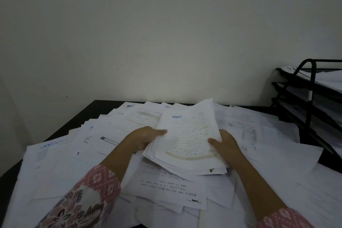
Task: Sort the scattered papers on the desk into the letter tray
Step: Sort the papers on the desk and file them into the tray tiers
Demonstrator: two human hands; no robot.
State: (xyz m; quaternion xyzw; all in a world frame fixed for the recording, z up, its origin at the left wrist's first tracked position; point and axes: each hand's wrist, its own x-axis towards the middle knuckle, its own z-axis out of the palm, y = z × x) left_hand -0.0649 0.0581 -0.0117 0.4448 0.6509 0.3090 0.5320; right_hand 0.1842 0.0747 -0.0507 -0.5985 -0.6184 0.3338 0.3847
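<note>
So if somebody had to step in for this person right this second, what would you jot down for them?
Left hand: grips the left edge of a bundle of papers, thumb on top.
Right hand: grips the bundle's right edge the same way.
The bundle is held raised above the desk, not yet in the letter tray, which stands at the far right.
Done: some sheets already lie in the tray's tiers.
Left: file this bundle, then gather the many loose papers that cover most of the desk.
</note>
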